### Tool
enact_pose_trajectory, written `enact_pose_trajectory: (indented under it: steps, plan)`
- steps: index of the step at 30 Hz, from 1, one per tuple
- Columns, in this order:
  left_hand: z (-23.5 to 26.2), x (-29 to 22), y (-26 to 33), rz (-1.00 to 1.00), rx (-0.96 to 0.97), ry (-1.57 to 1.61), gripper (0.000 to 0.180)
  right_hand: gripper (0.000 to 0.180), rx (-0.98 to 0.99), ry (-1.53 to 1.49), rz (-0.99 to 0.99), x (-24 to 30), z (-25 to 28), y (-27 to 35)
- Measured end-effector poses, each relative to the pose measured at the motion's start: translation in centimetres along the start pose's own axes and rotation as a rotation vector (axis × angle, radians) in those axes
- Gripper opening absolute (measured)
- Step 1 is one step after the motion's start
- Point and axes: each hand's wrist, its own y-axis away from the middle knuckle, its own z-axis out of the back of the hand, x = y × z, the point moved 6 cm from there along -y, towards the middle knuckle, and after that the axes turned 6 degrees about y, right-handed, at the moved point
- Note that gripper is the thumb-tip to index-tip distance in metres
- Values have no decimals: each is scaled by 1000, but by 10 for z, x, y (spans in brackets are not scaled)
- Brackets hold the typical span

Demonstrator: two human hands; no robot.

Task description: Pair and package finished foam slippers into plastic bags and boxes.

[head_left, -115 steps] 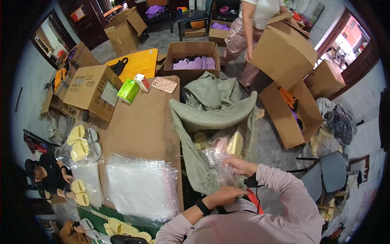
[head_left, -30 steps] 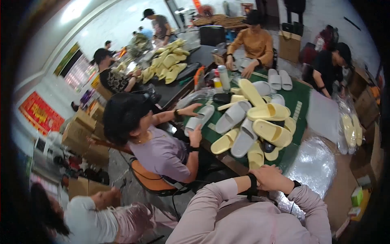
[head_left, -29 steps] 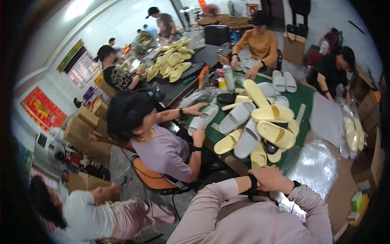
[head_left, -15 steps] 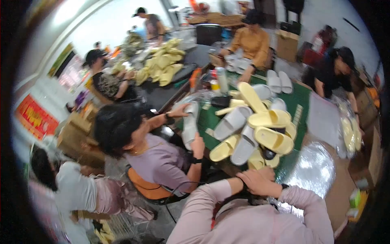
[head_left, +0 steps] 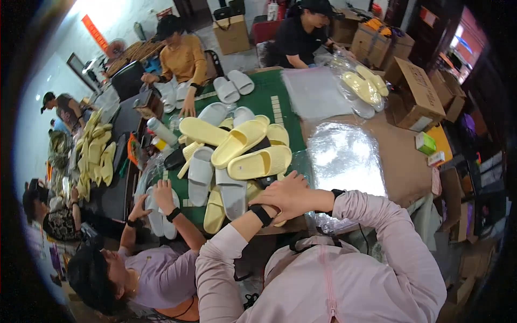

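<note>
Right grip point(head_left: 296, 196) is resting across left grip point(head_left: 294, 179); finger closure: cannot tell. Just beyond, a pale-yellow, open-toed, foam-like slipper point(head_left: 242, 168) is topping a yellow-and-grey pile point(head_left: 200, 172) on the green-covered desk point(head_left: 264, 89); probably light, soft; strap point(head_left: 277, 160) suiting hold.

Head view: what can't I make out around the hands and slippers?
In the head view:
Left hand: mostly covered by the right hand.
Slipper pile: underside hidden by its top slippers.
Shiny plastic stack: layer count lost in glare.
Pink jacket: cut off by lower edge.
</note>
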Motion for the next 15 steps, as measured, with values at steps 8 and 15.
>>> enact_pose_trajectory:
  steps: [8,15]
  plan:
    - [15,29,-14,116,-274,790,30,56,-15,-40,-28,-17,18,25]
    - [51,41,-43,307,-638,1182,32,47,-754,-143,-484,-37,31,75]
